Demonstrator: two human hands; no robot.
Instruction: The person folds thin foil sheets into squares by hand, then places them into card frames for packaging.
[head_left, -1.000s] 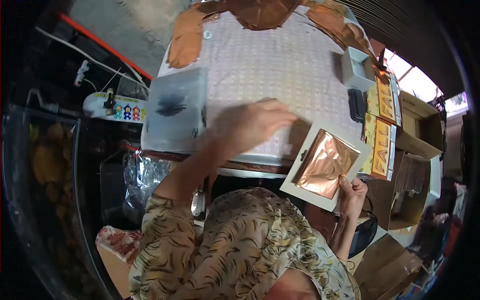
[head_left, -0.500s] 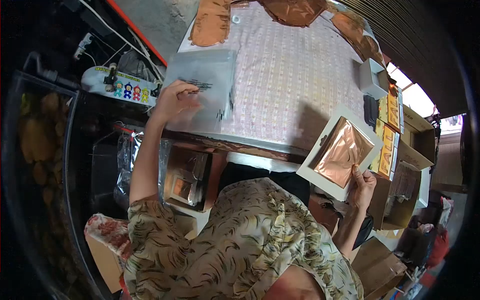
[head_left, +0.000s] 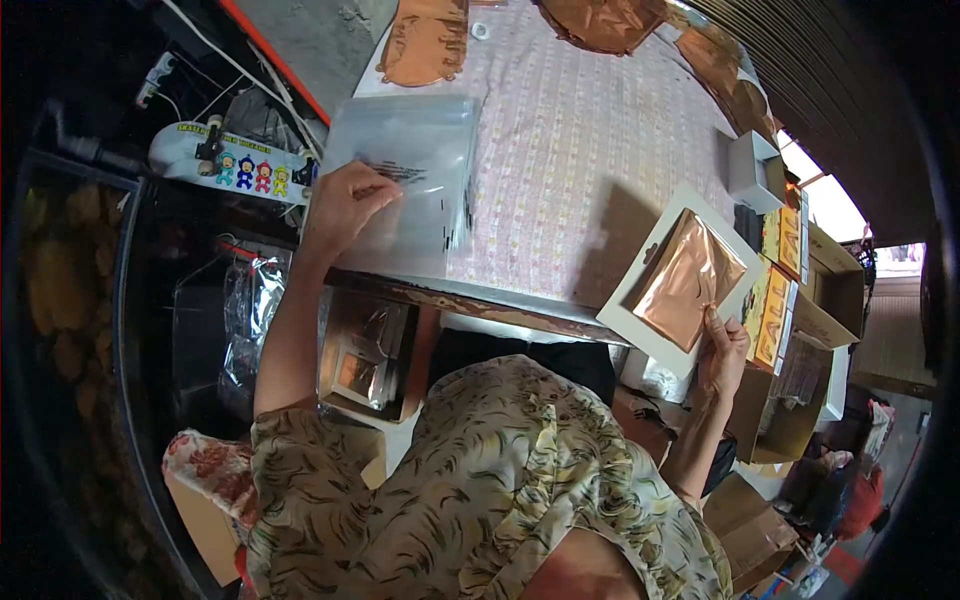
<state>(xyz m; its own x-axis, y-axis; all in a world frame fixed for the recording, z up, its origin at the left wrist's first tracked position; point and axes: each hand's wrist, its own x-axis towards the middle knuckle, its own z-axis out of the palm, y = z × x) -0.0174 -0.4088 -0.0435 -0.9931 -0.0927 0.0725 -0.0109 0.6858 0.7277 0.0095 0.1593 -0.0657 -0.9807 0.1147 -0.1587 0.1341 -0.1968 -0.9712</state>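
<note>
Left hand (head_left: 345, 205) lies with fingers curled on a stack of clear plastic sleeves (head_left: 425, 150) at the near left side of the cloth-covered table (head_left: 570, 130); whether it pinches one cannot be told. Right hand (head_left: 722, 352) grips the lower corner of a white card (head_left: 635, 315) bearing copper foil (head_left: 688, 278), thumb on the foil. It holds the card tilted over the table's right edge, just beside yellow packs (head_left: 775, 305).

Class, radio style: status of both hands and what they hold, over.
Left hand on clear bag, grip unclear. Right hand holds white card with copper foil. Small box at table edge, apart from both.
</note>
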